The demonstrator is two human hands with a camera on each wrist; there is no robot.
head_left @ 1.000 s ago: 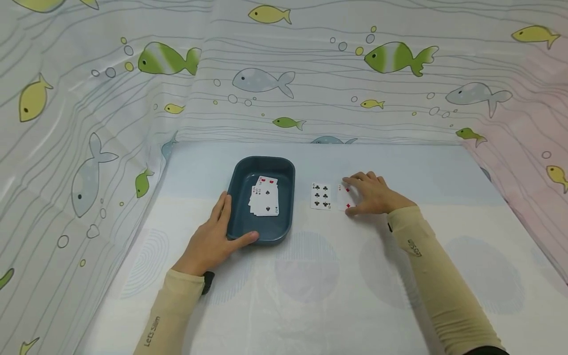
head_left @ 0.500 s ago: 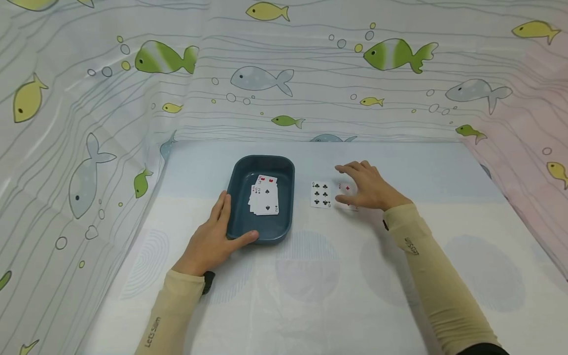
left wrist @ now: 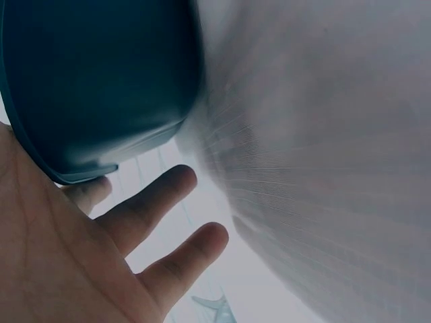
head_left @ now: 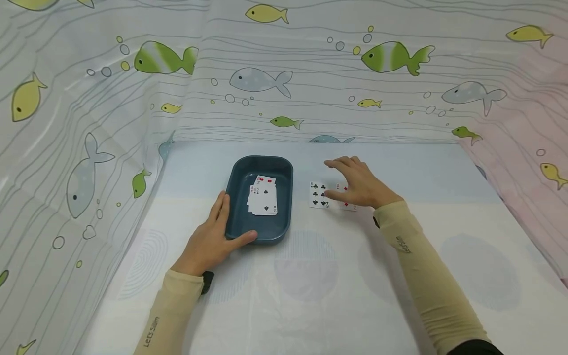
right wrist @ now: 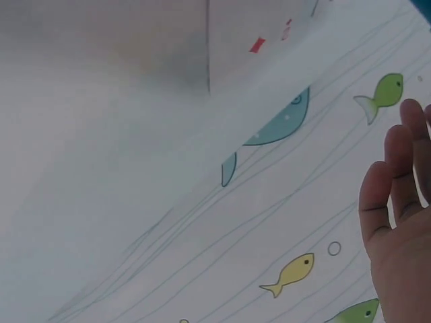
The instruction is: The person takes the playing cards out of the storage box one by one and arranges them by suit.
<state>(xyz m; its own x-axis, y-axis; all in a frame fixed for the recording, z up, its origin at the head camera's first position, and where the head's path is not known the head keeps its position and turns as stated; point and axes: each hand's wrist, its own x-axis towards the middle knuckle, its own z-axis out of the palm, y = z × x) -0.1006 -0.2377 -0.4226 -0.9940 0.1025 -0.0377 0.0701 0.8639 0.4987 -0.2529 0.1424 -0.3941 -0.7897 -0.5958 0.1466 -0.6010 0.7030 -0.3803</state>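
In the head view, my left hand (head_left: 206, 246) rests against the left side of a dark blue rectangular bin (head_left: 284, 222), its thumb over the near rim. From the left wrist, its fingers (left wrist: 151, 208) look straight and spread beside the bin's outer wall (left wrist: 101, 87). Inside the bin lies a loose stack of playing cards (head_left: 266, 201), a two of spades on top. My right hand (head_left: 361, 185) hovers with fingers apart and nothing held. Under it lie a six of clubs (head_left: 315, 195) and a two of diamonds (head_left: 347, 204), partly hidden by thumb and palm.
A pale tablecloth (head_left: 306, 305) with faint circles covers the table. Behind it and at the left hangs a fish-print sheet (head_left: 319, 79); a pinkish sheet (head_left: 528, 133) hangs at the right. The two loose cards lie right of the bin.
My right hand has lifted from the two of diamonds and moved left toward the six of clubs. Both cards still lie on the table. The left hand and bin have not moved.
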